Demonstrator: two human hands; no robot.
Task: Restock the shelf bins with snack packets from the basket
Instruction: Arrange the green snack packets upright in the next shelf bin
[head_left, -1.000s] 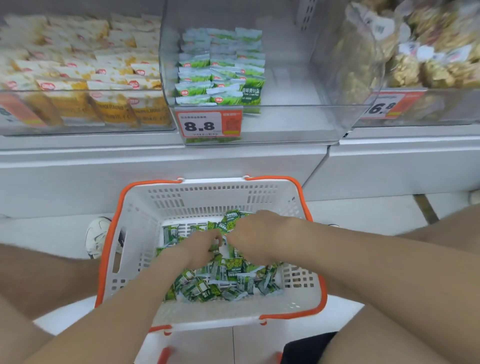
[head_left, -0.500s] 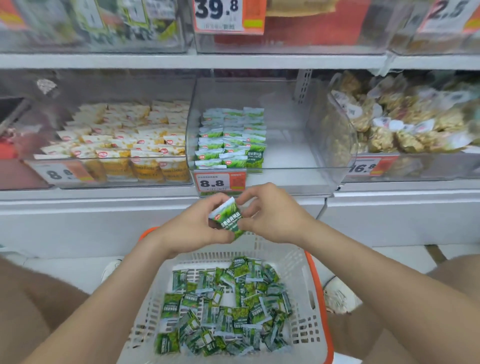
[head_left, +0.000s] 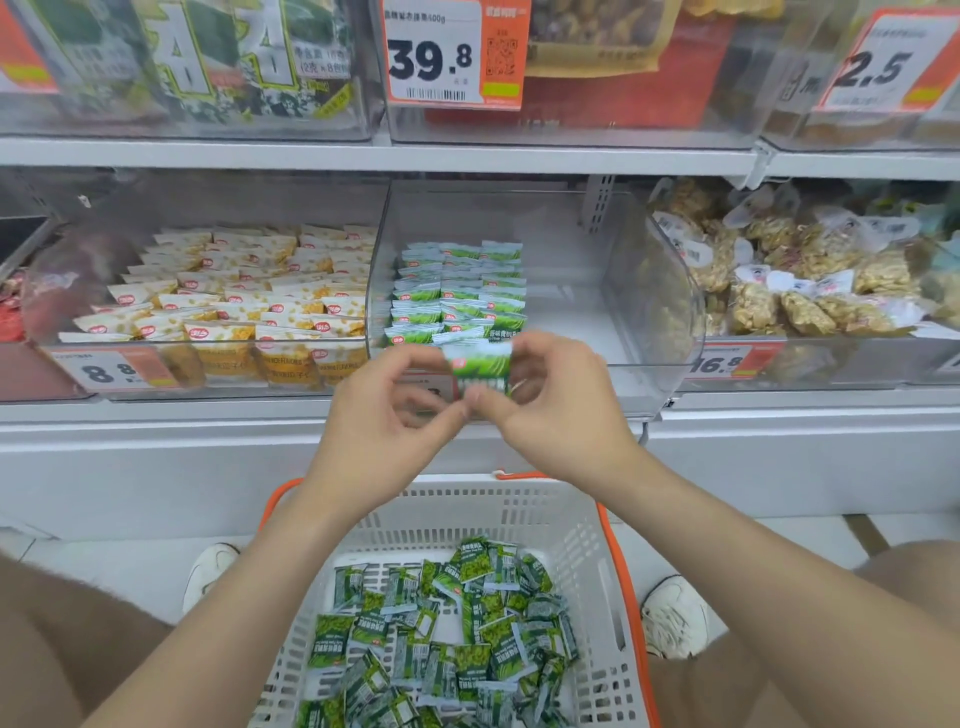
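Both hands are up in front of the shelf with one green packet (head_left: 480, 366) between them. The left hand (head_left: 387, 415) and the right hand (head_left: 556, 410) each pinch it with thumb and fingertips, one from each side. It's a bit blurry, but it looks upright, with the white seam on top and the long side running up and down.

What matters here is where it has to go. The clear middle bin (head_left: 587, 312) is straight ahead and slightly above the hands, just past the packet. The green rows (head_left: 457, 291) already in there stand the same way, seam up and leaning back, and they run front to back along the left part of the bin. The front row sits right behind the held packet. The right part of the bin floor is bare, so my guess is the next row starts there. That puts the right hand nearer the gap, and the left nearer the existing rows.

So I reckon it's a short push forward over the front wall, keeping the packet upright. The basket (head_left: 519, 514) sits low between the knees with loads of loose packets (head_left: 441, 639) to go.
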